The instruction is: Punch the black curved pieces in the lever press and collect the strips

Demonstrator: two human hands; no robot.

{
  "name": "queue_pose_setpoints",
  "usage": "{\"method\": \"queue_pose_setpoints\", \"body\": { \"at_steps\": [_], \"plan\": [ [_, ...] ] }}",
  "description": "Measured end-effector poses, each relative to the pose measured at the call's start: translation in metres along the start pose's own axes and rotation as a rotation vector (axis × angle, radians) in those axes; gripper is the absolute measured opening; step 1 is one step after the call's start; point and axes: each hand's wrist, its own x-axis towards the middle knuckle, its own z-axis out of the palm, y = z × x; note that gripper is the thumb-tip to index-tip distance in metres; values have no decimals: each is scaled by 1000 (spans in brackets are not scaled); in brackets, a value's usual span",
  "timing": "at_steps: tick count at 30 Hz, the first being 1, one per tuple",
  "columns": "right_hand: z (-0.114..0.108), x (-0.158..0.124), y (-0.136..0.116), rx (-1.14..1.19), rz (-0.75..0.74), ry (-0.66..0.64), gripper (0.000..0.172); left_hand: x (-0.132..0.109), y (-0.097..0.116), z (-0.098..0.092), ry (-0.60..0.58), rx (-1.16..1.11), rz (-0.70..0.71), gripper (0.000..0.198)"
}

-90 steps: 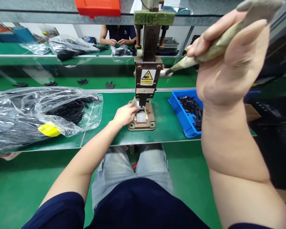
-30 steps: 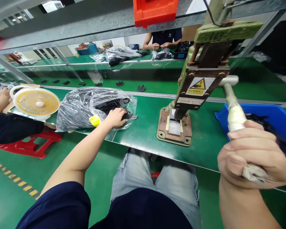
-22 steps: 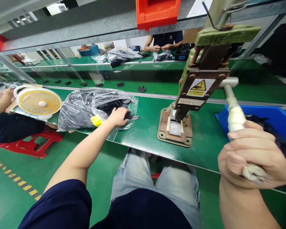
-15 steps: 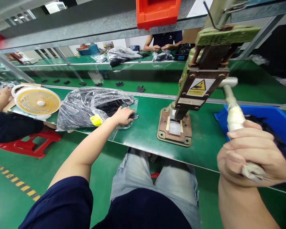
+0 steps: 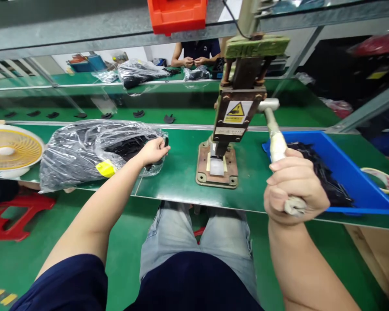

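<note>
My left hand [image 5: 154, 151] is closed at the open mouth of a clear plastic bag [image 5: 74, 151] filled with black parts. A small black part [image 5: 166, 141] sticks up from between its thumb and fingers; the rest of it is hidden. My right hand [image 5: 296, 185] is wrapped around the taped lever handle [image 5: 278, 144] of a hand press [image 5: 235, 112]. Under the press's ram, a pale block [image 5: 217, 166] sits on the brown metal base [image 5: 202, 166].
A blue bin [image 5: 340, 160] with black pieces stands right of the press, beside a tape roll [image 5: 381, 179]. A fan [image 5: 13, 147] stands at left. Several curved black parts [image 5: 138, 114] lie along the green strip behind. Across it, a person's hands [image 5: 194, 61] work.
My left hand has risen slightly from the bag's contents with a black part in its fingers. My right hand keeps its grip on the lever. The view has swung right.
</note>
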Motion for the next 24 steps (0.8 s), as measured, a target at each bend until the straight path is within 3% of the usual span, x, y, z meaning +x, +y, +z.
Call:
{"method": "queue_pose_setpoints", "body": {
  "at_steps": [6, 12, 18, 24],
  "plan": [
    [0, 1, -7, -7, 23, -29, 19, -2, 48, 42, -197, -517, -12, 40],
    [0, -1, -8, 24, 23, -33, 17, 1, 95, 83, -247, -773, -155, 44],
    [-2, -1, -7, 25, 0, -45, 19, 12, 115, 109, -355, -714, -208, 42],
    [-3, -1, -7, -22, 17, -51, 21, 19, 114, 113, -436, -653, -193, 44]
  ]
}}
